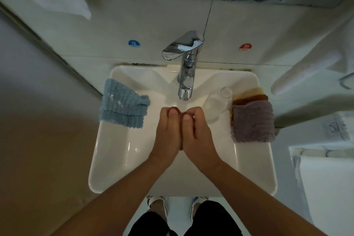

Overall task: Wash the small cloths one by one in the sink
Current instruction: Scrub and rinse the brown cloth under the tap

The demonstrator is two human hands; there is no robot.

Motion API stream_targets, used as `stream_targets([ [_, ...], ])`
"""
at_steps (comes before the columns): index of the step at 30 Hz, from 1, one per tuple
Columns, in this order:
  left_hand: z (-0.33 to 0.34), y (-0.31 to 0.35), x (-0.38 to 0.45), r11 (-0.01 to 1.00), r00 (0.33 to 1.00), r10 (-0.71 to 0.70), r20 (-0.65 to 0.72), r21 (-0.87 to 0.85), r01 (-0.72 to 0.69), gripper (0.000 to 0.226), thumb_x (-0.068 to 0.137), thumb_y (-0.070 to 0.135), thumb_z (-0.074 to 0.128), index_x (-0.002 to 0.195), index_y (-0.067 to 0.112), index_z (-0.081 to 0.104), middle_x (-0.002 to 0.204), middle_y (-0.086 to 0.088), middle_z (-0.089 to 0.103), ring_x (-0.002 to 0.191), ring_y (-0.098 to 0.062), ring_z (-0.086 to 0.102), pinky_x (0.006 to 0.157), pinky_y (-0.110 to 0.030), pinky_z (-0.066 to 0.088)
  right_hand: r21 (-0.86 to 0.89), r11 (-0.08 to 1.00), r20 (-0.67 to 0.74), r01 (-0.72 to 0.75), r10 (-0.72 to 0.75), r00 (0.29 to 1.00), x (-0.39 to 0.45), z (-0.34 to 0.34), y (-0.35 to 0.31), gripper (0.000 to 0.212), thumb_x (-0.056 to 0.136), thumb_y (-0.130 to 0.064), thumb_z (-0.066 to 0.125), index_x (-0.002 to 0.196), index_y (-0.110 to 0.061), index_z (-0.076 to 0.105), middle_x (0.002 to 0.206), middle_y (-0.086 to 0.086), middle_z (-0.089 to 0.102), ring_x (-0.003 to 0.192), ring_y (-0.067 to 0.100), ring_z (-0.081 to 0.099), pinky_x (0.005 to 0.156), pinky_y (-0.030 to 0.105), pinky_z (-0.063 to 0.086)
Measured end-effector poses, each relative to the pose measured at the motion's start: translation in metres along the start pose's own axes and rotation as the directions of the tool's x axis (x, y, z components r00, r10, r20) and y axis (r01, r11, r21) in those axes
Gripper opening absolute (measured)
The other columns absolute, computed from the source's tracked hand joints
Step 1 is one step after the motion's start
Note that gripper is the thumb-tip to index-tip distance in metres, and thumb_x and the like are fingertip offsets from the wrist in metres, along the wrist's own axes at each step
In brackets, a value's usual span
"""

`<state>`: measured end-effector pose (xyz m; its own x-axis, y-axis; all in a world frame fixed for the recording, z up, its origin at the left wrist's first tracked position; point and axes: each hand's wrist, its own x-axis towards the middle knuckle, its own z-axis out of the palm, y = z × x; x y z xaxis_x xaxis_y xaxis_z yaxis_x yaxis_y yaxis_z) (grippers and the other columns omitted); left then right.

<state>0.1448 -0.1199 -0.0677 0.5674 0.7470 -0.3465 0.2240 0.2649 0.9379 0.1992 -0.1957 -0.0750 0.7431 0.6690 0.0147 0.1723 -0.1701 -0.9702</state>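
Note:
My left hand [168, 130] and my right hand [197, 132] are pressed side by side over the white sink [118, 151], just below the chrome faucet [186, 74] spout. Their fingers curl inward and I see no cloth in them. A blue cloth [123, 107] hangs over the sink's left rim. On the right rim lies a stack of folded cloths: a purple cloth [252, 122] on top, with a brown cloth [251, 98] and a yellow cloth [247, 92] showing behind it.
A clear glass [216, 103] lies tipped on the sink's right side, between my right hand and the cloth stack. Cold [134, 43] and hot [245, 47] stickers mark the tiled wall. White towels [306, 67] hang at the right and upper left.

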Motion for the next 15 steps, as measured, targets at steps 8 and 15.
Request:
stream_targets([
  [8,0.007,0.002,-0.015,0.999,0.998,-0.008,0.060,-0.049,0.011,0.018,0.105,0.034,0.041,0.094,0.033,0.055,0.069,0.009,0.063,0.057,-0.005,0.059,0.043,-0.019,0.043,0.039,0.999,-0.089,-0.013,0.017,0.996,0.020,-0.008,-0.009,0.014,0.101,-0.017,0.052,0.087,-0.017,0.051,0.068,-0.003,0.055,0.061,0.004,0.053,0.057,0.020,0.045],
  [15,0.009,-0.004,-0.019,0.998,0.999,-0.036,0.038,-0.048,0.038,0.014,0.106,0.034,0.042,0.099,0.031,0.053,0.071,0.005,0.063,0.058,-0.006,0.061,0.045,-0.020,0.046,0.056,0.988,-0.081,-0.145,0.149,0.986,0.016,-0.009,-0.006,0.016,0.103,-0.016,0.048,0.088,-0.011,0.051,0.071,0.002,0.057,0.063,0.011,0.055,0.059,0.034,0.049],
])
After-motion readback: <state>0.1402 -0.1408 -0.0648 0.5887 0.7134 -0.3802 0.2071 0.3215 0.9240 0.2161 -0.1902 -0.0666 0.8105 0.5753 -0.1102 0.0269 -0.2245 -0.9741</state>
